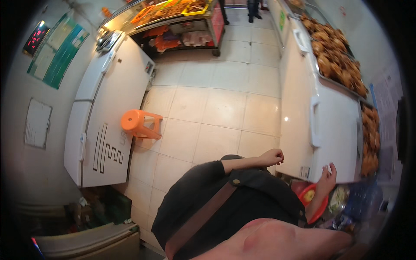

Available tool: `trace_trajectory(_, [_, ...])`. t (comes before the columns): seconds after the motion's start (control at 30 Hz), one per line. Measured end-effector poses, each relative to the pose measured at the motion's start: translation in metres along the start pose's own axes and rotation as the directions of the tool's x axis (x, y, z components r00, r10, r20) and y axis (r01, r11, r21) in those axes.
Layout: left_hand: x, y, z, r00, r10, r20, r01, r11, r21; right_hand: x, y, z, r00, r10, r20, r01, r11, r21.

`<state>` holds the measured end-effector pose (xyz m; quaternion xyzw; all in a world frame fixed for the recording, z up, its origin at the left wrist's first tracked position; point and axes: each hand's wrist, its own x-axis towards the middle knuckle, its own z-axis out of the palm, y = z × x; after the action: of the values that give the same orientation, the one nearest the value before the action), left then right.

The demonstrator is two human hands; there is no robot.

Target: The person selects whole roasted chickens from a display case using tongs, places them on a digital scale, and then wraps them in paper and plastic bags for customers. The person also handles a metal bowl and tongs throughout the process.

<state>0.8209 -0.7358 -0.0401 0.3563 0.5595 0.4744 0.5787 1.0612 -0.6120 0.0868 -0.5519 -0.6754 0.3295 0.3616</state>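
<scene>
My left hand [273, 157] is out over the floor beside the right-hand white chest freezer [295, 130], its fingers curled in, with nothing visible in it. My right hand [327, 178] is raised over the near end of that freezer, fingers apart and holding nothing. Whether it touches the lid cannot be told. Below its wrist is a red plastic basin [320, 213] with a yellowish round item inside. Trays of browned whole poultry [338, 57] stand along the freezer's wall side. Dark clothing with a brown strap [201, 216] covers my body.
An orange plastic stool [138, 123] stands against the left white chest freezer [113, 87]. Ahead is a wheeled, lit display counter [195, 29] with trays of food. A person's dark-clad legs [252, 8] show beyond. A large clear bluish container [364, 200] stands at lower right.
</scene>
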Motion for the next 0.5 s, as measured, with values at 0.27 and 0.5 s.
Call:
trace_trajectory(0.27, [-0.034, -0.03, -0.181, 0.928, -0.169, -0.331, 0.052, 0.94, -0.336, 0.018, -0.118, 0.255, 0.682, -0.289, 0.672, 0.379, 0.925, 0.014])
trace_trajectory(0.5, [-0.008, 0.001, -0.402, 0.85, -0.219, -0.48, 0.066, 0.947, -0.315, 0.098, -0.149, 0.418, 0.389, -0.102, 0.916, 0.476, 0.873, -0.105])
